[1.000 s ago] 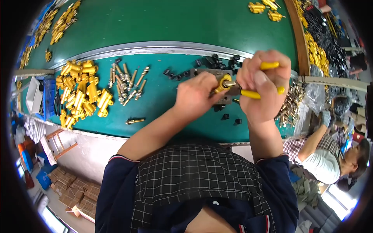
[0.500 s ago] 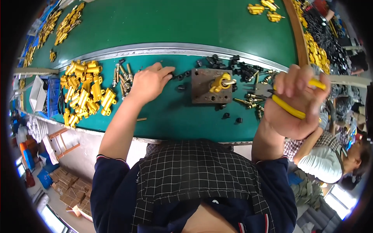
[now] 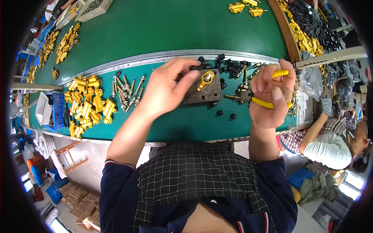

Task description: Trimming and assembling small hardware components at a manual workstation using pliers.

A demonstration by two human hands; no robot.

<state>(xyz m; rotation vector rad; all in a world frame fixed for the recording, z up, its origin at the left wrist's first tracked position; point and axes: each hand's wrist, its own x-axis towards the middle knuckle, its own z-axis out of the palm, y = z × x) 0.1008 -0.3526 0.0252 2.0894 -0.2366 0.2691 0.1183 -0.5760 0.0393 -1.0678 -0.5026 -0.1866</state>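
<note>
Just right of left-hand fingers [image 3: 186, 75]: gold fitting [image 3: 205, 79] on block [image 3: 204, 93].

**Two bare arms reach forward**

Both arms come up from the bottom of the view, with dark sleeves pushed up to the elbows. The left hand [image 3: 167, 91] is stretched out ahead, back of the hand up, wrist a bit bent. Its fingers [image 3: 185, 66] curl down and forward, loose, not in a fist. The right hand [image 3: 270, 97] is off to the right side, well apart from the left. It is closed tight, with its thumb [image 3: 279, 96] pressed on top.
</note>
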